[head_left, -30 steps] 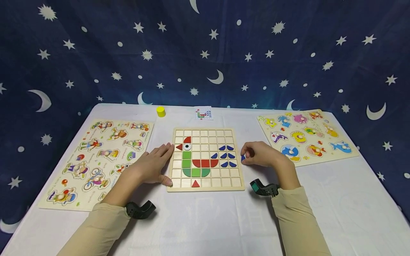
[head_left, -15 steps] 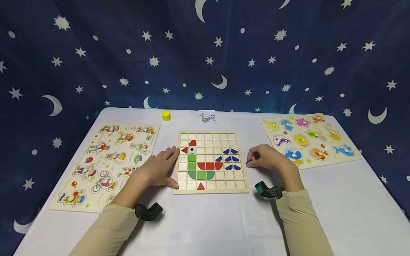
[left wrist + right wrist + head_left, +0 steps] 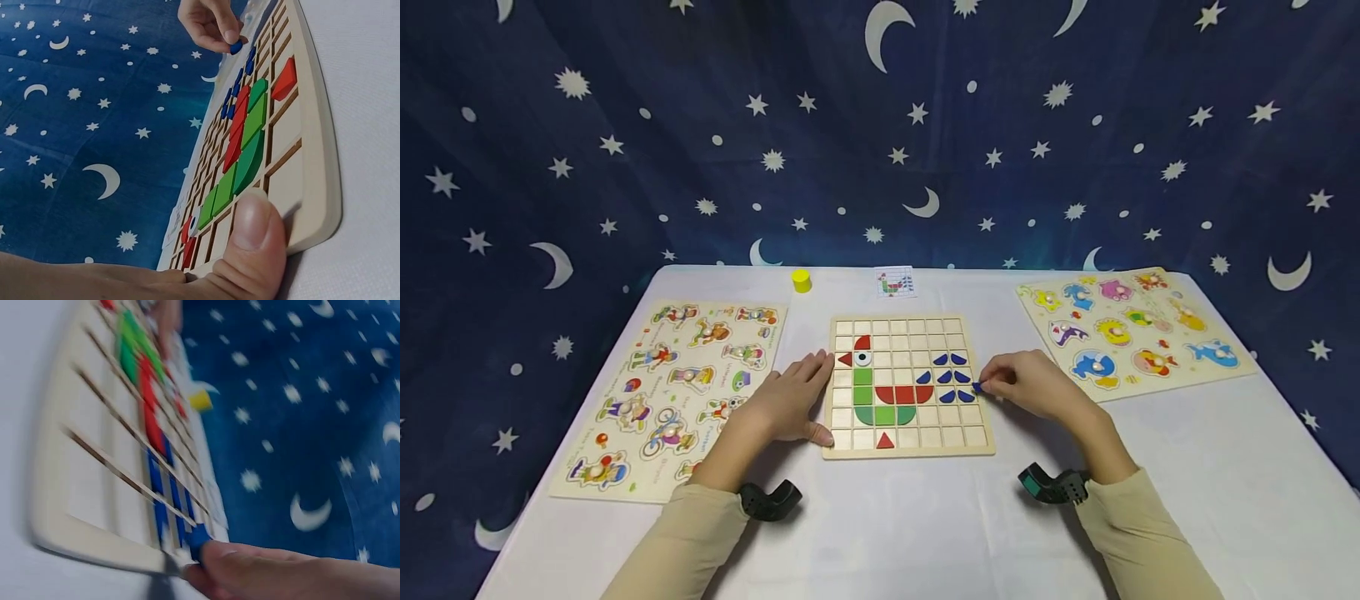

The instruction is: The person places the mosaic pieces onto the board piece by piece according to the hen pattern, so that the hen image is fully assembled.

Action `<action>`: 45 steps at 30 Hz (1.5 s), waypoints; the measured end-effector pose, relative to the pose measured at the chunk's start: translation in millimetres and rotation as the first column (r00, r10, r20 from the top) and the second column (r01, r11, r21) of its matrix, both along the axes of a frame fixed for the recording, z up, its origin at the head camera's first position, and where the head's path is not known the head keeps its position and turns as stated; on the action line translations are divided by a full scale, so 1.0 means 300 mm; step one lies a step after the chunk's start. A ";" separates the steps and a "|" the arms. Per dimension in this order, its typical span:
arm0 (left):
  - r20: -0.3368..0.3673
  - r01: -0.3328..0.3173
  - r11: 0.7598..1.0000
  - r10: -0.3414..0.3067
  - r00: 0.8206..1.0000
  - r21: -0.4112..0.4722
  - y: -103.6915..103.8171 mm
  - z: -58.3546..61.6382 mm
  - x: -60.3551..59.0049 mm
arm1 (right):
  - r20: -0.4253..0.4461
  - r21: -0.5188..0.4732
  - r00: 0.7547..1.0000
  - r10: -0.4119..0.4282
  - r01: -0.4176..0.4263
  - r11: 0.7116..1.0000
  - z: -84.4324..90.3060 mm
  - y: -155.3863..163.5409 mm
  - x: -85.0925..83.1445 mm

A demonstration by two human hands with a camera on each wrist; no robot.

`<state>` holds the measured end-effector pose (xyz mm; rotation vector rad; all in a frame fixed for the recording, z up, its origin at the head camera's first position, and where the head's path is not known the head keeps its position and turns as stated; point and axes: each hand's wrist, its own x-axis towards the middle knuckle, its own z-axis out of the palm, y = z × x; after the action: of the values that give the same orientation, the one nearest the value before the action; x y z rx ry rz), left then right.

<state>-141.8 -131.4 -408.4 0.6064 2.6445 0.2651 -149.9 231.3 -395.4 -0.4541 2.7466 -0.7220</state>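
A wooden grid board [image 3: 910,453] lies flat at mid-table, with red, green and blue pieces and an eye piece set in a bird shape. My left hand [image 3: 786,406] rests along its left edge, fingers fairly straight; the left wrist view shows the thumb [image 3: 253,225] against the board's corner. Between thumb and fingertips my right hand [image 3: 1030,382] pinches a small blue piece [image 3: 977,387] at the board's right edge, beside several blue pieces [image 3: 947,397] in the grid. In the blurred right wrist view, that pinched piece [image 3: 197,539] is just above the rim.
Behind the board lie a small printed card [image 3: 894,282] with a similar bird and a yellow cylinder [image 3: 802,282]. A knobbed figure puzzle [image 3: 647,483] is on the left, a sea-animal puzzle [image 3: 1210,373] on the right. A starry dark-blue cloth [image 3: 820,167] hangs behind.
My right hand has turned the blue piece and brought it left onto the board's right edge. My left hand stays on the board. The head view has shifted, moving the whole scene right and down.
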 end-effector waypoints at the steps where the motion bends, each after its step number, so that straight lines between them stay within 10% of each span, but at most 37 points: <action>1: -0.001 0.000 1.000 0.000 1.000 -0.002 0.003 -0.004 0.000 | -0.013 -0.004 1.000 -0.012 0.012 1.000 -0.001 -0.009 0.015; 15: -0.002 -0.018 1.000 0.018 1.000 -0.017 -0.002 -0.022 0.001 | -0.121 0.027 0.953 -0.277 0.283 0.959 -0.065 -0.110 0.153; 30: 0.001 -0.004 1.000 0.004 1.000 -0.011 -0.009 -0.008 0.008 | -0.234 0.267 0.958 -0.168 0.230 0.936 -0.034 -0.163 0.182; 45: 0.007 -0.017 0.999 0.017 1.000 -0.041 0.025 0.006 0.004 | -0.287 0.290 0.949 -0.134 0.220 0.932 -0.030 -0.176 0.201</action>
<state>-140.7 -123.8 -406.7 0.5690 2.6427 0.2168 -89.7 178.6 -404.5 -0.2441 3.1091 -0.2536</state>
